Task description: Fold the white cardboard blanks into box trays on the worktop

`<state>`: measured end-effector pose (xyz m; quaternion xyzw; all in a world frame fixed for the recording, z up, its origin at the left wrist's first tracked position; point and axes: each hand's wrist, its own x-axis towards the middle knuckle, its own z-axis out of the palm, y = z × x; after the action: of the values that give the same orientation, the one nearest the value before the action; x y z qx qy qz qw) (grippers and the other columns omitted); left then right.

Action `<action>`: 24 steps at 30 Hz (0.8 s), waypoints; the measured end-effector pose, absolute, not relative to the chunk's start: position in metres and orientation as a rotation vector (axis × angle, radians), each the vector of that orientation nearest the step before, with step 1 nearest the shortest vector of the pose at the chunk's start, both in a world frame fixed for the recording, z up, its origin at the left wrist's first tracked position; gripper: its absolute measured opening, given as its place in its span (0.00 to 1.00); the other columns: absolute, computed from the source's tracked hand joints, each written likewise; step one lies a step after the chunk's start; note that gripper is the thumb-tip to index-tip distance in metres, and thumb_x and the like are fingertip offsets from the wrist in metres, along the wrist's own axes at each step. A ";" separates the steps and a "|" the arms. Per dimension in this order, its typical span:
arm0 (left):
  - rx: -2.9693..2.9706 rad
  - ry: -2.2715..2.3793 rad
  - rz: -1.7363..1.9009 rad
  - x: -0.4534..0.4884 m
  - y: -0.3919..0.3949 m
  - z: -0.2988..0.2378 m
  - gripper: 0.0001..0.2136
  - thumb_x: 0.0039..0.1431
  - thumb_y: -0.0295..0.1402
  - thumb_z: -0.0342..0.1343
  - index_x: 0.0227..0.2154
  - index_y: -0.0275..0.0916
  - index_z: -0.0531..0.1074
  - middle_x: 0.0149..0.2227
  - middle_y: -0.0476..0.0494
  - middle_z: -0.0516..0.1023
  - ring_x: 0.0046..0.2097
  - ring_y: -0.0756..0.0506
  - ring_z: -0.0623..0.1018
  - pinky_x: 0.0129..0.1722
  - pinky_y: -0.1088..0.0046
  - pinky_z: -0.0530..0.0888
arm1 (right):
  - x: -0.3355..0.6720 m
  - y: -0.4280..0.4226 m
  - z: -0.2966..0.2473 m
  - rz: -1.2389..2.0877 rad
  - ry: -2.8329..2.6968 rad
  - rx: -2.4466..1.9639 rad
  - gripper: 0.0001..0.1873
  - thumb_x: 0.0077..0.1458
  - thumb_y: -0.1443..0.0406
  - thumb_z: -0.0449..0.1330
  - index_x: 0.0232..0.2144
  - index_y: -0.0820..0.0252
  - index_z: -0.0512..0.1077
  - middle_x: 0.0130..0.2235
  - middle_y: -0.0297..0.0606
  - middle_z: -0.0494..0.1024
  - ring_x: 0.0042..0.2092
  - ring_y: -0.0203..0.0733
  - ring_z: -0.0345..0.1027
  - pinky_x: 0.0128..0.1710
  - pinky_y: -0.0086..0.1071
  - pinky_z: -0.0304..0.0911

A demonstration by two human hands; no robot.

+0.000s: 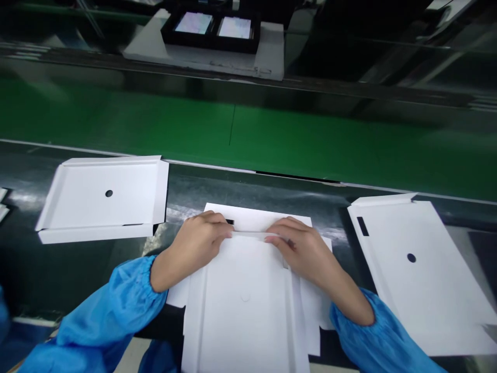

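Note:
A creased white cardboard blank [244, 321] lies in front of me, its near part running out of the bottom of the view. My left hand [200, 242] and my right hand [305, 249] pinch the raised fold across its far end, with thumbs on the near side. Beyond the fold, a flat flap [252, 215] sticks out, with a small dark slot beside my left fingers. A faint round cut mark shows in the middle panel. More white sheets [316, 305] spread out under the blank on both sides. The fingertips behind the fold are partly hidden.
To the left stands a shallow white cardboard tray [132, 207] with raised sides and a round hole. A partly folded white blank [438, 280] lies at right. Beyond the dark bench runs a green conveyor belt [303, 134]. Two lit screens sit in a black holder [215, 41] behind it.

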<state>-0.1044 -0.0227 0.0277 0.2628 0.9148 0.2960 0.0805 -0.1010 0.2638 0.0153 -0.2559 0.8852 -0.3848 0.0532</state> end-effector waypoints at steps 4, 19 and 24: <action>0.623 2.681 0.758 -0.114 -0.021 0.029 0.06 0.67 0.30 0.61 0.37 0.43 0.83 0.41 0.51 0.81 0.47 0.40 0.72 0.46 0.61 0.71 | -0.111 0.265 0.014 -1.025 2.693 -0.686 0.07 0.67 0.66 0.63 0.34 0.58 0.76 0.38 0.32 0.77 0.41 0.42 0.65 0.42 0.40 0.56; 0.407 2.783 0.579 -0.130 -0.027 0.023 0.19 0.56 0.43 0.71 0.43 0.37 0.74 0.46 0.35 0.69 0.50 0.35 0.59 0.54 0.54 0.65 | -0.133 0.250 0.025 -0.552 2.709 -0.222 0.17 0.56 0.60 0.73 0.40 0.61 0.71 0.45 0.42 0.71 0.50 0.51 0.60 0.46 0.42 0.53; 0.276 2.636 0.665 -0.139 -0.041 0.020 0.23 0.53 0.46 0.73 0.46 0.40 0.74 0.49 0.37 0.60 0.51 0.36 0.57 0.59 0.54 0.62 | -0.138 0.262 0.021 -0.632 2.650 -0.267 0.16 0.57 0.60 0.72 0.39 0.59 0.70 0.44 0.38 0.69 0.49 0.48 0.60 0.45 0.39 0.50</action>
<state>-0.1391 -0.0413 0.0205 0.0989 0.9446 0.2383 0.2029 -0.1376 0.2618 0.0208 -0.0957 0.9483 -0.2261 0.2010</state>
